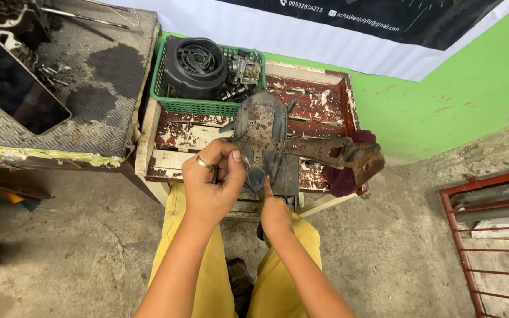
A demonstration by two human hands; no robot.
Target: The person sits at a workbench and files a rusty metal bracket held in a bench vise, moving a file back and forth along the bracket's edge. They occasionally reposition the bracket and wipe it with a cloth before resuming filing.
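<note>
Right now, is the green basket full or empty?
Full. The green basket holds a round black cover and metal engine parts, filling it up to its rim.

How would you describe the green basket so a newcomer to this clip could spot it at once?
Start at the worn wooden table with peeling red paint, in front of the green wall. At its far left corner stands the green basket, a lattice-sided plastic crate holding a round black engine cover and small metal parts. It is the only green plastic container on the table.

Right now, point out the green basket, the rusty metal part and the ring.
green basket point(198, 106), head view, front wall.
rusty metal part point(261, 121), head view, upper plate.
ring point(202, 163), head view, band on left hand finger.
</note>
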